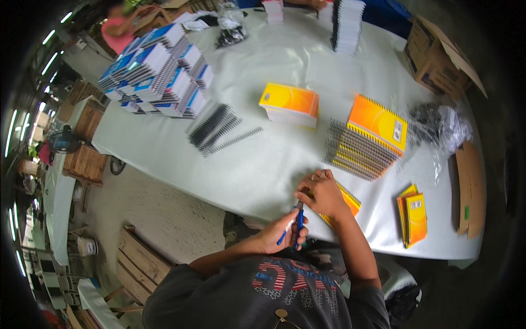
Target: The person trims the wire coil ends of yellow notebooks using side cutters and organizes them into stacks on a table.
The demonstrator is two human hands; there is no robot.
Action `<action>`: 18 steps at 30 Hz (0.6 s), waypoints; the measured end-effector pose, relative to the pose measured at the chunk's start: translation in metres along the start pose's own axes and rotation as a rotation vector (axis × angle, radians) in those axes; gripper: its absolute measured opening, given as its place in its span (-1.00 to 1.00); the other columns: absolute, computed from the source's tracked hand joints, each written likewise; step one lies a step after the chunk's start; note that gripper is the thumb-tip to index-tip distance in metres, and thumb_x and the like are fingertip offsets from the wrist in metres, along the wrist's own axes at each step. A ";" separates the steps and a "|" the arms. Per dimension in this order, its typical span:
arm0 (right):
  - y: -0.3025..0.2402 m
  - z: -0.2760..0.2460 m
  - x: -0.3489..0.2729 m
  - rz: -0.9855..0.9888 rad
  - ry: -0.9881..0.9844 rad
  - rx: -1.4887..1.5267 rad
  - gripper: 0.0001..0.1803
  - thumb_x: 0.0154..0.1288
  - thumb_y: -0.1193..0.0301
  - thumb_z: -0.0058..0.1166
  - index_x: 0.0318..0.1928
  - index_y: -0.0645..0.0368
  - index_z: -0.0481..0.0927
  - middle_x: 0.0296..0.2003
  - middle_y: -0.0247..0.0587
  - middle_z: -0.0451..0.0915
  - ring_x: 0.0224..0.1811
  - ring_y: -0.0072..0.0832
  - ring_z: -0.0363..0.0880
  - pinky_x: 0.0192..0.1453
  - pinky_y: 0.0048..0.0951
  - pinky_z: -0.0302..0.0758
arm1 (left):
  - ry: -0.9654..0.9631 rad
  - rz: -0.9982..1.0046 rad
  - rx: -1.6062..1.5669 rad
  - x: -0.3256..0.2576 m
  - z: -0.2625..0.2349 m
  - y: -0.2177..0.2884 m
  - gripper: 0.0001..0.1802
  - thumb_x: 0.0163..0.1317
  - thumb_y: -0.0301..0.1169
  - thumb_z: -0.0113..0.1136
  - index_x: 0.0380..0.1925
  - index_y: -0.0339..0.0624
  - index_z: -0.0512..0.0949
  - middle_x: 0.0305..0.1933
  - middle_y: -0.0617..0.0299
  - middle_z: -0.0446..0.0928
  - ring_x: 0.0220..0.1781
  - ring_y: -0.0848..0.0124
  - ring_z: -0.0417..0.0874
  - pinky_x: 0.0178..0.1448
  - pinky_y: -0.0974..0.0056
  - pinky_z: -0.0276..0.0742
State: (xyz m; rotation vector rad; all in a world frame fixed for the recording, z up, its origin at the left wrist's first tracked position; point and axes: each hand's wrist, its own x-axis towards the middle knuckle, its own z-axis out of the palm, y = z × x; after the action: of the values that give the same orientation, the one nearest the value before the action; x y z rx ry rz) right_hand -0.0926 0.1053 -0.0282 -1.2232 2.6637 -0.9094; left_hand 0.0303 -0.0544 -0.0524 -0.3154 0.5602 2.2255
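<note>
The left hand (282, 230) sits low in the middle of the frame, just off the near table edge, fingers clenched round a pair of blue-handled pliers (296, 223) whose tip points up toward the other hand. The right hand (323, 193) lies just above it, pressed palm-down on an orange spiral-bound notebook (346, 202) at the edge of the white-covered table (263, 170); it seems to pin the book flat so the wire end by the edge stays within reach of the tool, though whether the fingers grip the wire I cannot tell.

To the right, near the same edge, a small pile of orange and yellow covers (413, 216) lies apart, with bare cloth between it and the hands. Further up, a fanned stack of orange spiral notebooks (370, 145) leans right of centre, and a squat block of yellow-orange covered pads (289, 105) stands beside it. Loose black spiral wire coils (215, 127) lie left of centre, clear of everything, within reach across open cloth.

At upper left, blue-and-white notebooks (156, 74) are heaped near the far-left table edge. A tall white paper stack (346, 24) stands at top, a brown cardboard box (435, 60) at upper right, and crumpled clear plastic wrap (444, 129) below it. A flat cardboard sheet (470, 189) overhangs the right rim.
</note>
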 end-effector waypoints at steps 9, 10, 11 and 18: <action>-0.004 0.006 -0.002 -0.063 0.053 -0.159 -0.79 0.23 0.28 0.02 -0.30 0.13 0.61 -0.31 -0.13 0.62 -0.08 -0.22 0.49 0.14 -0.20 0.23 | -0.067 -0.027 0.031 0.001 -0.004 0.007 -0.54 0.43 0.08 -0.23 -0.07 -0.06 0.39 -0.38 0.30 0.36 -0.33 0.39 0.45 -0.20 0.22 0.46; -0.001 0.008 -0.002 -0.061 0.064 -0.129 -0.79 0.24 0.28 0.02 -0.29 0.13 0.60 -0.32 -0.13 0.62 -0.09 -0.23 0.49 0.12 -0.21 0.23 | -0.069 -0.027 0.034 0.001 -0.003 0.007 -0.54 0.43 0.08 -0.23 -0.07 -0.06 0.39 -0.38 0.30 0.36 -0.33 0.39 0.45 -0.20 0.22 0.46; -0.001 0.008 -0.002 -0.058 0.074 -0.100 -0.80 0.25 0.28 0.03 -0.27 0.14 0.59 -0.33 -0.14 0.62 -0.10 -0.24 0.49 0.11 -0.22 0.24 | -0.025 -0.035 0.053 0.000 0.004 0.008 -0.55 0.43 0.07 -0.22 -0.06 -0.06 0.39 -0.38 0.30 0.36 -0.32 0.39 0.45 -0.18 0.21 0.46; 0.005 -0.001 -0.006 -0.019 -0.004 0.240 -0.81 0.20 0.30 0.17 -0.24 0.10 0.57 -0.38 -0.28 0.65 -0.13 -0.31 0.50 0.07 -0.25 0.24 | 0.041 -0.106 -0.029 -0.002 0.013 0.014 -0.57 0.42 0.05 -0.17 -0.08 -0.05 0.41 -0.39 0.31 0.35 -0.35 0.41 0.41 -0.21 0.24 0.41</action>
State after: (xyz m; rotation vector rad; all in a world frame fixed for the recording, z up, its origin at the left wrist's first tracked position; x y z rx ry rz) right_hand -0.0924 0.1122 -0.0313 -1.1947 2.4543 -1.1869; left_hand 0.0206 -0.0572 -0.0366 -0.3973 0.5217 2.1307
